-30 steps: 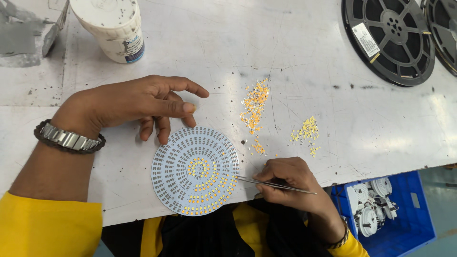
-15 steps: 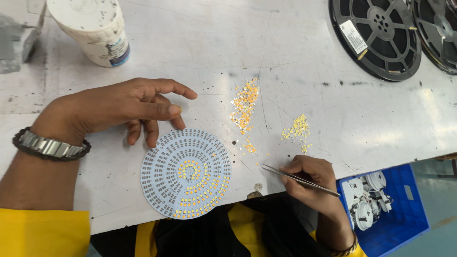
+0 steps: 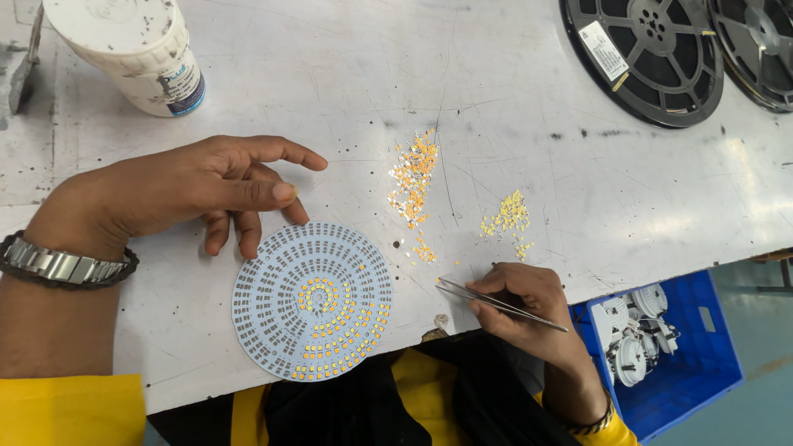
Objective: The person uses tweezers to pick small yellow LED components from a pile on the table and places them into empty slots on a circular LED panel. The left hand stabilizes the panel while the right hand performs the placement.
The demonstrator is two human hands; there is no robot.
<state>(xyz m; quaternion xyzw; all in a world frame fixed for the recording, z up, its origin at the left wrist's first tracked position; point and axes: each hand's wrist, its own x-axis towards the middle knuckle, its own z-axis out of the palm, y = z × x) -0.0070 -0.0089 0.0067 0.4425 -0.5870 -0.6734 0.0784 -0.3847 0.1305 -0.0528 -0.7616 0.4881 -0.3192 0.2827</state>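
A round white circuit board (image 3: 312,300) lies flat at the near edge of the white table (image 3: 347,99), its lower rings and centre filled with small yellow chips. My left hand (image 3: 190,194), with a metal watch on the wrist, rests on the table with fingertips touching the board's upper left rim; it holds nothing. My right hand (image 3: 524,310) grips metal tweezers (image 3: 496,301), tips pointing left and hovering just right of the board. Two loose piles of tiny yellow chips (image 3: 413,182) (image 3: 510,219) lie above the tweezers.
A white plastic tub (image 3: 132,54) stands at the back left. Two black component reels (image 3: 644,54) (image 3: 760,45) lie at the back right. Below the table edge at the right, a blue bin (image 3: 694,363) holds several white round parts.
My right hand has drawn the tweezers away from the board's right rim, a little to the right. The left hand stays on the board's upper rim.
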